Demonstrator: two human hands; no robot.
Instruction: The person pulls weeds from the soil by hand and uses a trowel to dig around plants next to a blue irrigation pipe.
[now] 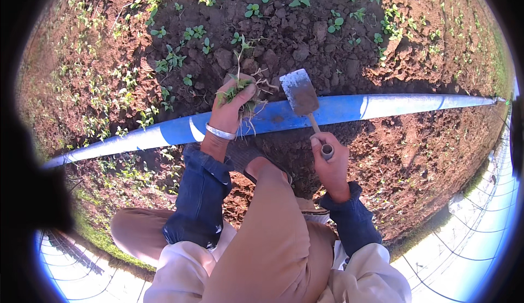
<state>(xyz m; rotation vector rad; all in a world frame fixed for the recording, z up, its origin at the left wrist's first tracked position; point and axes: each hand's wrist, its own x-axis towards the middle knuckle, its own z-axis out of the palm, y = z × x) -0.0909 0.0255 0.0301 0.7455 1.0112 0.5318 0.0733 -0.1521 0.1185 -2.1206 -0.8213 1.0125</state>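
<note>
A flat blue hose (382, 106) runs across clumpy red-brown soil (305, 46), small green seedlings (174, 57) dot the ground beyond it, and a grass strip (103, 240) edges the plot at lower left.

The scene is lit by bright, hard sunlight. A dark shadow is cast across the soil (284, 46) at upper centre. Glare is seen on the blue pipe (382, 106). Straight lines are bent toward the rim, where black vignetting is seen.

Dark blue denim cuffs over pale sleeves, tan trousers, 1 silver bangle (220, 132), possibly metal, on the left wrist.
</note>
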